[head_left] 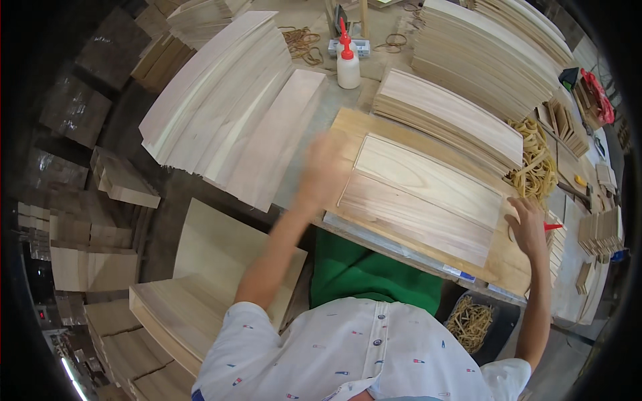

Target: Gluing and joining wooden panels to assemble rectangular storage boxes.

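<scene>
A pale two-board wooden panel (421, 200), with thin strips along some of its edges, lies on a larger plywood board (344, 123) in front of me. My left hand (326, 170) is smeared by motion over the panel's left end, so its fingers cannot be read. Just past the right end, my right hand (528, 224) has its thumb and fingers apart, close to the panel's corner. Beneath or behind that hand a red nozzle tip (554, 226) sticks out to the right; the hand hides most of what it belongs to.
White squeeze bottles (348, 72) with red nozzles stand at the back. Board stacks (221, 100) rise at left, with others (448, 113) behind the panel. Tan bands (535, 160) lie heaped at right. A dark bin (471, 324) of thin strips sits below the table edge.
</scene>
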`<state>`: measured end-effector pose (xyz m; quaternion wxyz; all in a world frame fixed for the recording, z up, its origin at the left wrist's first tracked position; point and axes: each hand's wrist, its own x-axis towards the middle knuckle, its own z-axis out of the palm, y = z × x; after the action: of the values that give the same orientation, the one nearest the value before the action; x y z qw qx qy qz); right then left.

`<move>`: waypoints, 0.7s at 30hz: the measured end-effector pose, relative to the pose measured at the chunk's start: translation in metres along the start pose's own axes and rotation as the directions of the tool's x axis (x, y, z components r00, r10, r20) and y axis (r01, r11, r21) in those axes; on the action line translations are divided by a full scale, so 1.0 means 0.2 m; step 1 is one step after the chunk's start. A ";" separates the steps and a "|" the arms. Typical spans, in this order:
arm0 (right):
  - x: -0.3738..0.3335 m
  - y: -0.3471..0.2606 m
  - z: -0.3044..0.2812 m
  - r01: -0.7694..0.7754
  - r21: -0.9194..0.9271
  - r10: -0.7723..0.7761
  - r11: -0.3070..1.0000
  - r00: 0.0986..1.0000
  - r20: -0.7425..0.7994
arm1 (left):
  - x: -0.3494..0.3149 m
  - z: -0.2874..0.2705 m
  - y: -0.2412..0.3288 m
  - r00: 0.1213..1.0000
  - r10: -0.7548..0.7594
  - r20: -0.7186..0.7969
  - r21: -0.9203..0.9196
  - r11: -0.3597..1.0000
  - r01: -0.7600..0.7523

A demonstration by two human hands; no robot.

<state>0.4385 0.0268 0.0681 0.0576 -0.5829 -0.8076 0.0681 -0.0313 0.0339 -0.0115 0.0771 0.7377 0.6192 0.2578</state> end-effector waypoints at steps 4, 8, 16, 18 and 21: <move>-0.13 -0.21 0.00 -0.020 0.284 0.027 0.958 0.999 -0.022 | 0.01 -0.29 -0.34 0.970 -0.195 -0.145 0.398 0.886 0.237; -0.21 -0.32 0.07 -0.059 0.444 0.057 0.894 0.998 0.018 | 0.00 -0.35 -0.48 0.937 -0.349 -0.016 0.348 0.877 0.332; -0.28 -0.34 0.12 -0.103 0.563 0.086 0.820 0.995 0.056 | 0.05 -0.44 -0.58 0.923 -0.384 0.034 0.327 0.877 0.353; -0.28 -0.35 0.11 -0.094 0.586 0.080 0.805 0.996 0.051 | 0.04 -0.48 -0.63 0.942 -0.335 0.033 0.208 0.924 0.321; -0.28 -0.36 0.11 -0.082 0.584 0.081 0.807 0.996 0.029 | 0.06 -0.50 -0.58 0.946 -0.324 0.018 0.309 0.901 0.303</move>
<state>0.3842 -0.0501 0.0578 0.2298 -0.5710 -0.7219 0.3163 -0.1787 0.0508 0.0263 0.0251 0.6400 0.7588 0.1185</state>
